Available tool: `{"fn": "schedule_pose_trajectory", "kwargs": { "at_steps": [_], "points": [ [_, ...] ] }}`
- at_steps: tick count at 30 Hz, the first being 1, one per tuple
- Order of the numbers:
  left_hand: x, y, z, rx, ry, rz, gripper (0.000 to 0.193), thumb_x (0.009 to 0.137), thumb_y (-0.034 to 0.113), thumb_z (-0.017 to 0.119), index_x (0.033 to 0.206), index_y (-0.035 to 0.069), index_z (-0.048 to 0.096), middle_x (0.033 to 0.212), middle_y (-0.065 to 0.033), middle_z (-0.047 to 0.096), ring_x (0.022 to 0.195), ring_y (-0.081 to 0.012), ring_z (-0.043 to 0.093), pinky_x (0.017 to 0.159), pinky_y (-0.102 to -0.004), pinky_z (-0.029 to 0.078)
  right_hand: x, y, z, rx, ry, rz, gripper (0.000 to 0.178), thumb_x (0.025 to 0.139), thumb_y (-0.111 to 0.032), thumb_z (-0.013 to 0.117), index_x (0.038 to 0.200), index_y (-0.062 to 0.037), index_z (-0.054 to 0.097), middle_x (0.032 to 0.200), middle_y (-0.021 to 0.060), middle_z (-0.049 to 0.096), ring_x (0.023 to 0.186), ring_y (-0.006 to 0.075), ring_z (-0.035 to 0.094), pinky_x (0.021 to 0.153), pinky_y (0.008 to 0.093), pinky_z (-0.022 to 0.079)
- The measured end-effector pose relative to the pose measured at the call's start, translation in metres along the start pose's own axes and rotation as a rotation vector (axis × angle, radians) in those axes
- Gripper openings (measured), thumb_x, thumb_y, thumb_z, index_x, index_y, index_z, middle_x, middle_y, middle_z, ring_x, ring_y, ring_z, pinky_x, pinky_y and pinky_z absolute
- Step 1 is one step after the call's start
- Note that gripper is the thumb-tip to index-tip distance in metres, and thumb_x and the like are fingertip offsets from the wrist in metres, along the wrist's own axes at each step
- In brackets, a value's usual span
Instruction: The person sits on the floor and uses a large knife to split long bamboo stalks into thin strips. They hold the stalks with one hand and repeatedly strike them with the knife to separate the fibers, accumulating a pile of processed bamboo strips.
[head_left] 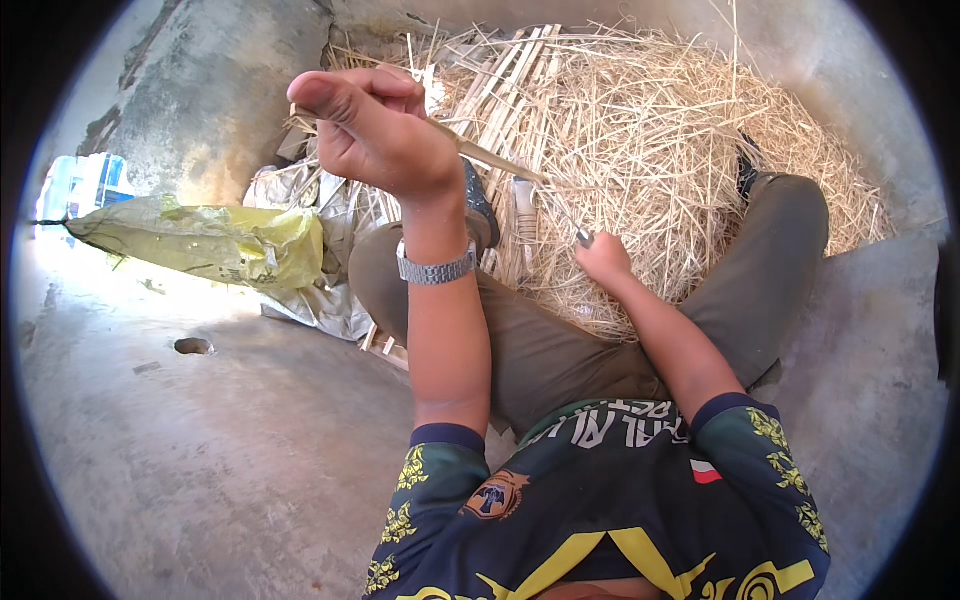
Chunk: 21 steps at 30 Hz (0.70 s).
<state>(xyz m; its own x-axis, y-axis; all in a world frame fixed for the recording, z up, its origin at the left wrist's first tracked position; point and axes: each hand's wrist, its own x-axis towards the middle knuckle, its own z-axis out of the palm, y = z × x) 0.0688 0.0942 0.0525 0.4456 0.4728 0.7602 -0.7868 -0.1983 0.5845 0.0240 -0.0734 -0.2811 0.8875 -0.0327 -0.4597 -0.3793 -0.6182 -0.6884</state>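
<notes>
My left hand (370,130) is raised at the upper left, its fingers closed around a bamboo strip (490,158). The strip slants down to the right from that fist. In my right hand (605,262), lower and near my lap, is a knife (584,237) with a narrow metal blade pointing up and left. The blade's tip lies close to the strip's lower end; whether they touch I cannot tell. Beneath both hands spreads a heap of pale shavings (640,130). A pale, rounded handle-like piece (525,212) lies between my legs.
Split bamboo strips (510,85) lie on the heap's far left side. A yellow translucent sack (215,240) hangs at the left, above crumpled sheeting (325,300). Concrete walls (220,90) stand behind, and the concrete floor (200,450) has a hole (194,346). My bent legs (770,240) flank the heap.
</notes>
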Motion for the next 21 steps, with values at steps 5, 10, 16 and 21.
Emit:
{"fn": "schedule_pose_trajectory", "kwargs": {
  "at_steps": [5,10,16,21],
  "points": [
    [0.004,-0.003,-0.002,-0.007,0.017,-0.049,0.077,0.098,0.075,0.034,0.064,0.007,0.047,0.053,-0.0053,0.046,0.045,-0.0115,0.044,0.044,-0.023,0.034,-0.003,0.013,-0.005,-0.129,0.016,0.197,0.024,0.086,-0.026,0.066,0.091,-0.0028,0.07,0.082,0.012,0.07,0.067,0.0212,0.066,0.064,0.0385,0.053],
    [0.005,0.001,-0.005,0.004,0.004,-0.042,0.077,0.098,0.076,0.032,0.066,0.007,0.047,0.055,-0.0062,0.048,0.048,-0.0127,0.046,0.047,-0.0233,0.037,-0.003,-0.014,-0.004,0.131,0.023,0.144,0.021,0.085,-0.027,0.066,0.085,-0.0063,0.069,0.075,0.0092,0.069,0.063,0.0215,0.064,0.061,0.0387,0.05],
    [0.004,-0.004,-0.012,0.011,0.015,-0.065,0.078,0.098,0.076,0.031,0.067,0.006,0.047,0.055,-0.007,0.048,0.049,-0.0134,0.045,0.048,-0.0243,0.038,-0.016,-0.059,-0.024,0.355,0.177,-0.335,0.023,0.087,-0.029,0.064,0.082,-0.0077,0.068,0.064,0.0094,0.063,0.06,0.0228,0.061,0.059,0.0393,0.047],
    [0.008,-0.006,-0.012,-0.017,0.014,-0.048,0.079,0.097,0.076,0.033,0.067,0.006,0.048,0.055,-0.0078,0.048,0.048,-0.0137,0.048,0.047,-0.0237,0.038,0.005,-0.016,-0.012,-0.027,0.025,0.037,0.025,0.09,-0.03,0.063,0.092,-0.0055,0.07,0.073,0.0102,0.067,0.064,0.0246,0.064,0.062,0.0398,0.049]
  ]
}}
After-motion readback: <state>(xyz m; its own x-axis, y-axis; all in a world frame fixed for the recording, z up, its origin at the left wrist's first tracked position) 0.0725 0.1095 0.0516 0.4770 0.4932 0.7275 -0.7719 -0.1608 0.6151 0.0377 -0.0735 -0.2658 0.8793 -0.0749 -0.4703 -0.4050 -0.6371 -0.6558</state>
